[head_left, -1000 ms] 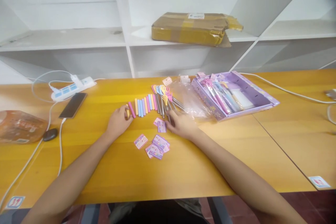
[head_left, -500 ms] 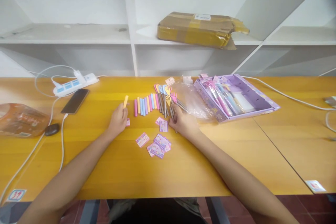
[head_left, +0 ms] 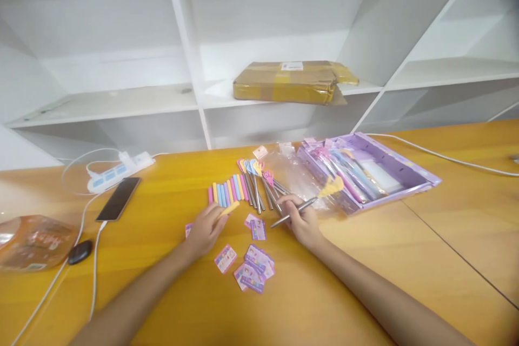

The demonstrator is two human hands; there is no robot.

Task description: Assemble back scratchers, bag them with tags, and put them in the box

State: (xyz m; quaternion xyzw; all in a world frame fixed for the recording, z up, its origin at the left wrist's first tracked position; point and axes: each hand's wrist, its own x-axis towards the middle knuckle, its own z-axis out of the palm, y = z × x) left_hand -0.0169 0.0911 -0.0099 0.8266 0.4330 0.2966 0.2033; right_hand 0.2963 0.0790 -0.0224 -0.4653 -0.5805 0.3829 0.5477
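My left hand [head_left: 205, 230] is closed around a yellow handle sleeve [head_left: 230, 208], which points toward the right. In my right hand [head_left: 302, 221] is a back scratcher [head_left: 310, 204] with a bare metal rod and a yellow hand-shaped head; the rod's thin end points toward my left hand, and the two parts are apart. Beyond my left hand lies a row of pink, yellow, blue and purple sleeves [head_left: 225, 192]. Beside it, several more back scratchers [head_left: 256, 186] with colourful heads lie in a fanned pile. Small printed cards [head_left: 253, 269] are scattered nearer to me.
A purple box [head_left: 405, 184] with wrapped back scratchers stands at right, clear plastic bags [head_left: 284, 167] beside it. At left are a power strip [head_left: 121, 172], a phone [head_left: 119, 199], cables, a black mouse-like object [head_left: 80, 252] and an orange package [head_left: 36, 243]. A taped carton [head_left: 284, 84] sits on the shelf.
My right hand has lifted a yellow-headed back scratcher from the pile. My left hand has moved right with the yellow sleeve, now tilted flatter. The camera view has tipped upward.
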